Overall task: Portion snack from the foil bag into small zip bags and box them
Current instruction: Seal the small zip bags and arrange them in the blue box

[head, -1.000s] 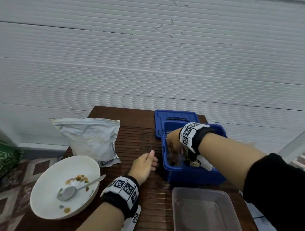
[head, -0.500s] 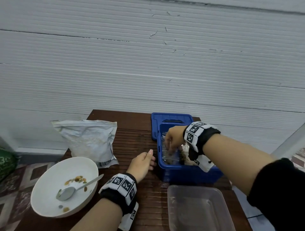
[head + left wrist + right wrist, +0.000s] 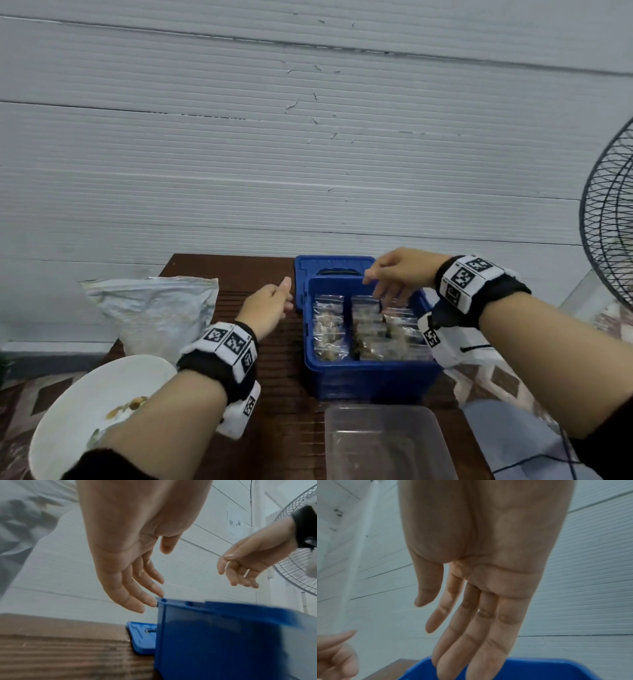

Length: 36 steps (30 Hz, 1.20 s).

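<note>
A blue box (image 3: 370, 380) stands on the brown table and holds several small filled zip bags (image 3: 329, 325). Its blue lid (image 3: 332, 265) lies flat behind it. My right hand (image 3: 390, 277) hovers over the box's back rim with straight relaxed fingers (image 3: 471, 649) and holds nothing. My left hand (image 3: 270, 305) is raised just left of the box, fingers (image 3: 137, 595) loose and close to the box's corner (image 3: 161, 600). The crumpled foil bag (image 3: 157, 311) lies at the left back of the table.
A white bowl (image 3: 75, 425) with a few snack pieces sits at the front left, partly under my left forearm. A clear plastic tub (image 3: 387, 442) stands in front of the blue box. A standing fan (image 3: 609, 212) is at the right, beyond the table edge.
My right hand has come up out of the blue box and now hovers empty above its back rim. My left hand has lifted off the table toward the box's left corner.
</note>
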### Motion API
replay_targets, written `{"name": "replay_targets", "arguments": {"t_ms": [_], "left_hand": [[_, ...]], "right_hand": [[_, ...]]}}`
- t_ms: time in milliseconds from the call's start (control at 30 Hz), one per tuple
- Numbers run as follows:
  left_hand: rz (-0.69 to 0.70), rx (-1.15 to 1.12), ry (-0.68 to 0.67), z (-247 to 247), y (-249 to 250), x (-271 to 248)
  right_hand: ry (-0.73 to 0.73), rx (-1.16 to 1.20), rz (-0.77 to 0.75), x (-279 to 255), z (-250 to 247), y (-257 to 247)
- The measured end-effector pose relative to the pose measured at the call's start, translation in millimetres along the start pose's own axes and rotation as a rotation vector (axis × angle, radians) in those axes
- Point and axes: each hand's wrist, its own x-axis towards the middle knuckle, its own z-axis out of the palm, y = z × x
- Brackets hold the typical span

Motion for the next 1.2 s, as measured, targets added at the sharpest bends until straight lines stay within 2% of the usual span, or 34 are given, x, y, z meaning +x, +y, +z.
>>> {"name": "replay_targets", "arguments": {"t_ms": [167,333,500,667,800,900,1067,1200], "left_hand": [[0.011,0.133,-0.017,-10,34,46],[-0.060,0.344,-0.112,-7,62,97],[-0.140,0.331,-0.178,4,75,135],[-0.233,0.346,-0.229,18,59,174],[-0.229,0.441,-0.298,30,37,203],[-0.231,0.425,-0.322,39,24,223],[-0.235,0.417,-0.295,56,7,236],[-0.302,0.341,-0.220,60,-2,239]], "right_hand": [[0.196,0.117,0.060,15,-50,6],[0.265,0.099,0.145,50,-84,21],[0.198,0.074,0.290,87,-104,38],[0.096,0.037,0.422,125,-113,66],[0.031,0.055,0.486,153,-110,90],[-0.013,0.073,0.518,174,-102,109],[-0.046,0.108,0.541,200,-85,133],[-0.068,0.124,0.511,212,-77,143]]}}
